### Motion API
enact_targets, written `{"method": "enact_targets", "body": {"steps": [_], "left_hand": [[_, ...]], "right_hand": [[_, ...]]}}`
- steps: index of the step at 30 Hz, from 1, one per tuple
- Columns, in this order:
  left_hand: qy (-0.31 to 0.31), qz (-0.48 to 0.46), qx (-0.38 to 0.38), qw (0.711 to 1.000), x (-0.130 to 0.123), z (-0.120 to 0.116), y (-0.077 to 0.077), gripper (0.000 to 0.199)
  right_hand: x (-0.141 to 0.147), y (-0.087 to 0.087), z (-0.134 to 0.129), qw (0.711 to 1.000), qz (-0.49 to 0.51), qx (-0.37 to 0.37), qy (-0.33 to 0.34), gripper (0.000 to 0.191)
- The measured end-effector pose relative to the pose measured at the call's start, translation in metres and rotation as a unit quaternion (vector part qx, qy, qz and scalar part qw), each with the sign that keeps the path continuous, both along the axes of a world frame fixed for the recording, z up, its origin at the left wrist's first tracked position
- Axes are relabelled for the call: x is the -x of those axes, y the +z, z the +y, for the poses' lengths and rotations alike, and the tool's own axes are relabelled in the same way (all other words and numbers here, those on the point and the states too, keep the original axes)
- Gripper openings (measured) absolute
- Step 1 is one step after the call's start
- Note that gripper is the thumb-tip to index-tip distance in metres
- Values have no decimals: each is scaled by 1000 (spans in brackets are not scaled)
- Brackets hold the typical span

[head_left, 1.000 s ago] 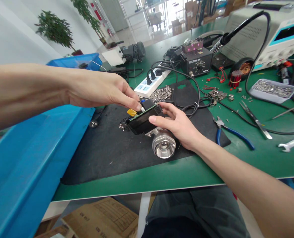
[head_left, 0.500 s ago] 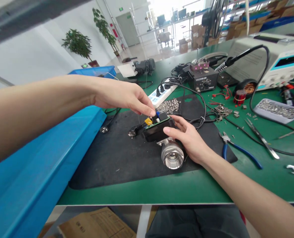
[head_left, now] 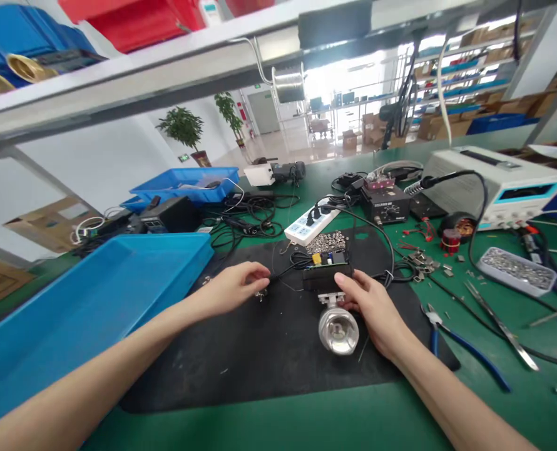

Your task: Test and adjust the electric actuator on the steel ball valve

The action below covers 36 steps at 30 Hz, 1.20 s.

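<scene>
A motorized valve, with a black actuator housing [head_left: 325, 277] above a shiny metal valve body [head_left: 338, 330], stands on the black mat. The housing is uncovered and shows a circuit board [head_left: 328, 260] with yellow, blue and black parts. My right hand [head_left: 370, 307] grips the valve from the right, thumb on the housing and fingers partly hidden behind it. To the left, my left hand [head_left: 236, 285] has thumb and fingertips closed at a black power plug [head_left: 261, 294], whose prongs point down and left. Its cord runs toward the housing.
A blue tray [head_left: 137, 269] lies left on the green bench. Behind the mat [head_left: 203, 369] are a power strip [head_left: 306, 225] and many small metal nuts [head_left: 328, 242]. Cutters [head_left: 466, 351], tweezers [head_left: 499, 326] and a tub of small parts [head_left: 517, 270] lie right. A shelf [head_left: 132, 81] hangs overhead.
My left hand has left the circuit board and moved down and left to the power plug. My right hand keeps hold of the valve, now more level. The head view has tilted up.
</scene>
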<state>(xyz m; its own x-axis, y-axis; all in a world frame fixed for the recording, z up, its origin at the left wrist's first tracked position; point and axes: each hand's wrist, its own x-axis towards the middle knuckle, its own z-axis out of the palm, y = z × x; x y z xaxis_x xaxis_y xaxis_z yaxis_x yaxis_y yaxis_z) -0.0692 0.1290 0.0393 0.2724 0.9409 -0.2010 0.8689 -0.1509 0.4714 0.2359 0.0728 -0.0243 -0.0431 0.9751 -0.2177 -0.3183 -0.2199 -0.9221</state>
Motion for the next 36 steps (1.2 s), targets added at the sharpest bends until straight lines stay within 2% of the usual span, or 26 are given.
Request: {"method": "enact_targets", "body": {"steps": [4, 7, 12, 14, 19, 25, 29, 31, 34, 36], "left_hand": [[10, 6, -14, 1000, 11, 1, -26, 51], [22, -2, 1, 1000, 16, 9, -31, 54], [5, -13, 123, 992, 21, 20, -21, 68], [-9, -17, 152, 988, 22, 24, -16, 65], [-39, 1, 150, 988, 18, 33, -4, 43], [-57, 33, 192, 979, 5, 27, -1, 47], [-51, 38, 168, 984, -2, 27, 5, 42], [-45, 52, 161, 985, -4, 27, 8, 44], [-40, 73, 198, 977, -5, 25, 5, 48], [-42, 75, 229, 970, -7, 21, 0, 40]], "right_hand": [[-1, 0, 5, 1000, -25, 16, 2, 52], [0, 1, 5, 1000, -27, 12, 4, 52], [3, 2, 0, 999, -23, 22, -18, 60], [4, 2, -1, 999, -18, 26, -26, 63], [2, 1, 0, 1000, -4, 25, -17, 66], [0, 4, 0, 1000, 2, 9, -12, 50], [0, 7, 1, 1000, -4, 13, -26, 59], [0, 8, 2, 1000, -5, 12, -23, 57], [-1, 8, 2, 1000, -2, 5, -10, 52], [-2, 7, 2, 1000, 1, 2, -5, 53]]}}
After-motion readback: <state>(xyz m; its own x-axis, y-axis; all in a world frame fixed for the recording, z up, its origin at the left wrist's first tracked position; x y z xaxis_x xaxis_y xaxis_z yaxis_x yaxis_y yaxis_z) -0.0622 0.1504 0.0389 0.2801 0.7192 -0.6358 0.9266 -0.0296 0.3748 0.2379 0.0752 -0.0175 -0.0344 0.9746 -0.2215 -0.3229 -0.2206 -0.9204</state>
